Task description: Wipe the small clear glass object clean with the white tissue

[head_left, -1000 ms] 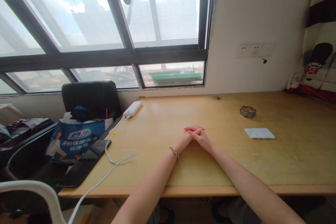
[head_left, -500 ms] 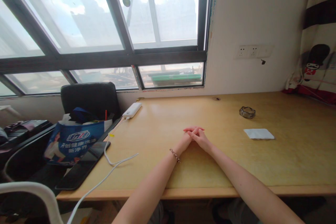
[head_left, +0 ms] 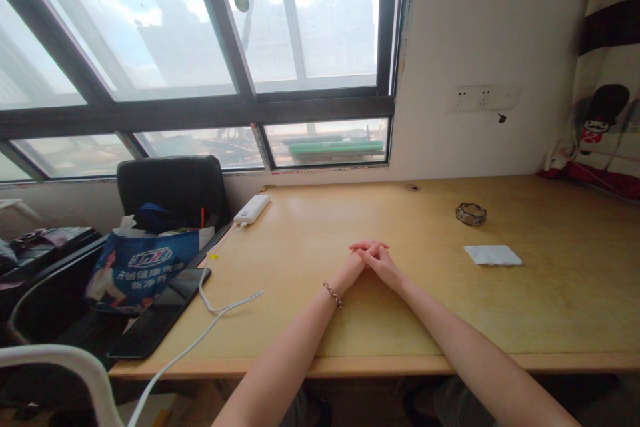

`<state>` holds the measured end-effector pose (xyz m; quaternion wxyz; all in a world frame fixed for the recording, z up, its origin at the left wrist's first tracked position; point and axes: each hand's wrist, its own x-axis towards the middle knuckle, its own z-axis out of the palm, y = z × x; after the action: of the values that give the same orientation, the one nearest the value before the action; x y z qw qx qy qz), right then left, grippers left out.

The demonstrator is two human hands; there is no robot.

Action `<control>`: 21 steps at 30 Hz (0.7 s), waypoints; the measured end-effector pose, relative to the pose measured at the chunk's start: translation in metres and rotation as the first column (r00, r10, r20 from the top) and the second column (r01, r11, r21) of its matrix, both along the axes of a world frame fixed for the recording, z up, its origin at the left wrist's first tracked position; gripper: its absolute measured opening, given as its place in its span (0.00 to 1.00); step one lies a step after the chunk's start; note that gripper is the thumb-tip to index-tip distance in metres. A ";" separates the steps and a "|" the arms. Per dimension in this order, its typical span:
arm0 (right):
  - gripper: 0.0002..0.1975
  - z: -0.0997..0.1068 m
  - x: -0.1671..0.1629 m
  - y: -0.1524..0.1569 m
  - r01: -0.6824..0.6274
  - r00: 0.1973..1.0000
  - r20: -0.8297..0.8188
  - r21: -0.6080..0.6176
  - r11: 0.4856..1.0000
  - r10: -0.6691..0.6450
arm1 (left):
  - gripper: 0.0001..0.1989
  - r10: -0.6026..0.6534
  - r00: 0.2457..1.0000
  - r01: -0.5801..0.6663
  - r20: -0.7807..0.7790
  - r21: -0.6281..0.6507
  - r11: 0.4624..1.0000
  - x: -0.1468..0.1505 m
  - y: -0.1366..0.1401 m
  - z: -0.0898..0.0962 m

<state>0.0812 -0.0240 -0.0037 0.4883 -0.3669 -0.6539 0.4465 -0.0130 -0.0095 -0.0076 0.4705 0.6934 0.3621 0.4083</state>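
Pale yellow and faintly glossy, the worktop [head_left: 380, 340] began at a straight wooden front edge beneath two bare forearms. A knobbly, linked bracelet [head_left: 333, 295] circled the left wrist. Beyond it, the left hand [head_left: 352, 268] and right hand [head_left: 389, 268] met over the worktop, their fingers [head_left: 369, 245] pressed together and crossed; how tightly each hand curled could not be told. No held object showed. Loose wrists and light, even pressure seemed best for holding such a clasp steady. To the left lay a flat, shiny black slab [head_left: 159, 313] and a smooth white cable [head_left: 237, 303], its tip toward the left hand. To the right, near the right hand, lay a thin, matte white rectangle [head_left: 493, 255], perhaps folded paper; behind it sat a dark, patterned ring [head_left: 471, 214]. Farther off were a rounded white power bank [head_left: 253, 209], a creased blue bag [head_left: 143, 270] on a padded black chair [head_left: 170, 180], and a dark window frame [head_left: 320, 108].
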 end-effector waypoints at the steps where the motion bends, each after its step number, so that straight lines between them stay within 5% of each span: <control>1: 0.15 0.000 0.000 0.000 -0.001 1.000 0.001 0.000 1.000 0.001 | 0.17 0.001 1.000 -0.001 0.000 -0.003 1.000 0.000 0.000 0.000; 14: 0.15 0.003 0.000 -0.002 -0.007 1.000 -0.010 0.017 1.000 0.007 | 0.15 0.031 0.999 -0.030 0.028 -0.042 0.999 0.001 -0.001 0.002; 21: 0.15 0.002 0.000 -0.002 -0.007 1.000 -0.008 0.030 1.000 0.007 | 0.16 0.048 0.995 -0.049 -0.093 -0.010 0.999 0.002 0.000 0.003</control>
<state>0.0810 -0.0256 -0.0013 0.4947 -0.3557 -0.6597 0.4399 -0.0106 -0.0099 -0.0046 0.4472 0.6997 0.4028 0.3850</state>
